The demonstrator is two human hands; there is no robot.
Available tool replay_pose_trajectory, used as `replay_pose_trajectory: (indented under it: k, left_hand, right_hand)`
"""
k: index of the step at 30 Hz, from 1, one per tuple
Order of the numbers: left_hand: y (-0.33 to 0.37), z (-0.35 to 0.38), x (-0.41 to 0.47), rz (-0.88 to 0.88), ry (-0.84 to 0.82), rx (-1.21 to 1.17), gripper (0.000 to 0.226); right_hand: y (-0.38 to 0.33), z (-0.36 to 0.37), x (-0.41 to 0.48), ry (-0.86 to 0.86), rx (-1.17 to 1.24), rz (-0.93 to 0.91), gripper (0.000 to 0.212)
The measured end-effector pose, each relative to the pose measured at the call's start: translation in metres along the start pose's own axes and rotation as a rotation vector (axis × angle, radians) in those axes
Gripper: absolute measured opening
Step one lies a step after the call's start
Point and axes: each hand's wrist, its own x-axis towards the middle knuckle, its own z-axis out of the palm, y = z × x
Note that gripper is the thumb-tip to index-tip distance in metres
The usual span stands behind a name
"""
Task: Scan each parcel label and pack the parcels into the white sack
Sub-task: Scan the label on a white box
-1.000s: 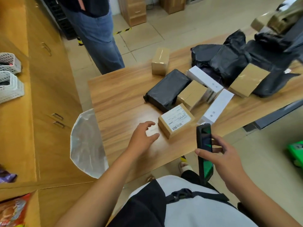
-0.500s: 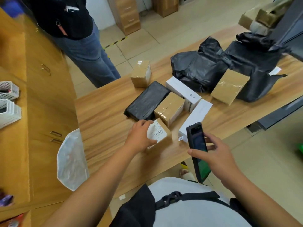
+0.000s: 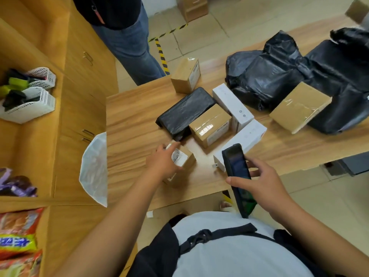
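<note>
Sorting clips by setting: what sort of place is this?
Probably a parcel dispatch room: cardboard parcels and black mailer bags on a wooden table, a handheld scanner in the right hand, a white sack beside the table.

I get one view: head cam, facing forward and steeply down over table [image 3: 137, 116], close above left hand [image 3: 162, 163], right hand [image 3: 259, 180]; torso [image 3: 229, 252] at bottom edge.

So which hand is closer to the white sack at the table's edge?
Left. The left hand grips the small labelled cardboard box on the table, a short way right of the white sack. The right hand holds the handheld scanner farther right, beyond that box.
</note>
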Motion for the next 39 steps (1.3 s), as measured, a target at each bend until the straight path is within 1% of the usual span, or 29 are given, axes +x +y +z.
replay_pose_trajectory:
  k: [3,5,7,8,10,11,12,14,15,16,17,18,21,25,27,28,32,35,36,39]
  left_hand:
    - [-0.024,0.008,-0.022,-0.220,0.083,-0.168,0.087]
    - [-0.036,0.015,-0.037,-0.339,0.132,-0.256,0.080]
    - [-0.042,0.020,-0.048,-0.436,0.131,-0.362,0.065]
    - [-0.045,0.024,-0.052,-0.469,0.125,-0.428,0.051]
    - [-0.047,0.030,-0.061,-0.496,0.134,-0.545,0.023]
    - [-0.046,0.033,-0.066,-0.494,0.134,-0.577,0.021]
    - [-0.046,0.037,-0.070,-0.483,0.109,-0.563,0.027]
    - [-0.045,0.044,-0.078,-0.434,0.056,-0.377,0.052]
    - [-0.044,0.047,-0.081,-0.402,0.079,-0.319,0.069]
    - [-0.043,0.049,-0.083,-0.356,0.109,-0.319,0.085]
    - [-0.040,0.049,-0.085,-0.292,0.135,-0.321,0.096]
    - [-0.040,0.050,-0.083,-0.225,0.145,-0.304,0.102]
    - [-0.038,0.050,-0.074,-0.097,0.125,-0.221,0.102]
    - [-0.042,0.045,-0.062,-0.028,0.121,-0.165,0.097]
    - [-0.045,0.038,-0.057,-0.047,0.097,-0.256,0.093]
    - [-0.047,0.035,-0.054,-0.069,0.075,-0.329,0.090]
    - [-0.050,0.017,-0.046,-0.114,-0.019,-0.624,0.072]
    - [-0.052,0.018,-0.039,-0.151,0.041,-0.794,0.057]
    - [-0.050,0.020,-0.039,-0.156,0.076,-0.815,0.058]
    - [-0.047,0.035,-0.040,-0.120,0.141,-0.778,0.078]
  right_hand:
    - [-0.007,0.000,0.009,-0.064,-0.041,-0.034,0.051]
    - [-0.011,0.003,0.013,-0.099,-0.067,-0.044,0.053]
    - [-0.013,0.007,0.017,-0.127,-0.083,-0.042,0.054]
    - [-0.013,0.009,0.018,-0.143,-0.096,-0.037,0.058]
    - [-0.014,0.012,0.021,-0.167,-0.118,-0.024,0.074]
    - [-0.015,0.013,0.021,-0.177,-0.121,-0.022,0.079]
    - [-0.015,0.014,0.021,-0.186,-0.119,-0.022,0.082]
    - [-0.014,0.014,0.021,-0.196,-0.116,-0.025,0.084]
    - [-0.014,0.014,0.020,-0.194,-0.121,-0.030,0.082]
    - [-0.014,0.013,0.019,-0.192,-0.122,-0.030,0.080]
    - [-0.014,0.012,0.018,-0.188,-0.117,-0.027,0.079]
    - [-0.013,0.009,0.017,-0.184,-0.112,-0.025,0.077]
    - [-0.013,0.001,0.014,-0.162,-0.107,-0.038,0.079]
    - [-0.011,-0.013,0.011,-0.116,-0.065,-0.056,0.078]
    - [-0.008,-0.020,0.011,-0.097,-0.021,-0.043,0.067]
    - [-0.005,-0.024,0.011,-0.081,-0.002,-0.031,0.066]
    - [0.002,-0.035,0.012,-0.011,0.080,0.005,0.071]
    - [0.002,-0.040,0.011,0.012,0.105,-0.006,0.063]
    - [0.001,-0.041,0.011,0.018,0.110,-0.004,0.063]
    - [0.002,-0.042,0.010,0.042,0.103,0.002,0.066]
